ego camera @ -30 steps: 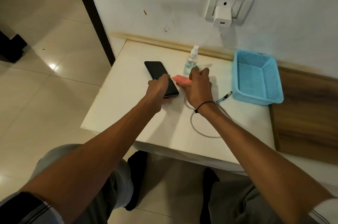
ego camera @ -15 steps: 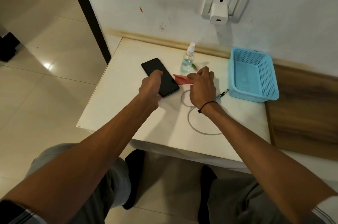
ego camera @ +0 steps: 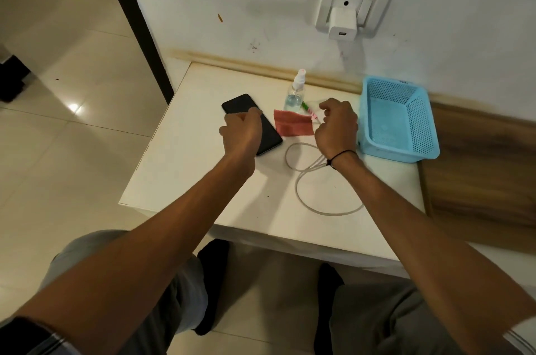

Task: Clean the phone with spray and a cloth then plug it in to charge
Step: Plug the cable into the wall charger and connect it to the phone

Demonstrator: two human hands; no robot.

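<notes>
Fingers of the left hand [ego camera: 243,130] curl onto the phone [ego camera: 251,123] lying on the table [ego camera: 185,174]; right hand [ego camera: 336,124], loosely curled and holding nothing, hovers beside the cloth [ego camera: 293,126], where a careless reach could topple the spray bottle [ego camera: 295,93]

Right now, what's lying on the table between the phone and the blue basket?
In the head view, the pink cloth lies between the phone and the blue basket, and the right hand hovers there too.

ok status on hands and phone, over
Left hand gripping phone flat on table. Right hand loosely curled, holding nothing, above cloth. Spray bottle untouched, cable unplugged.
</notes>
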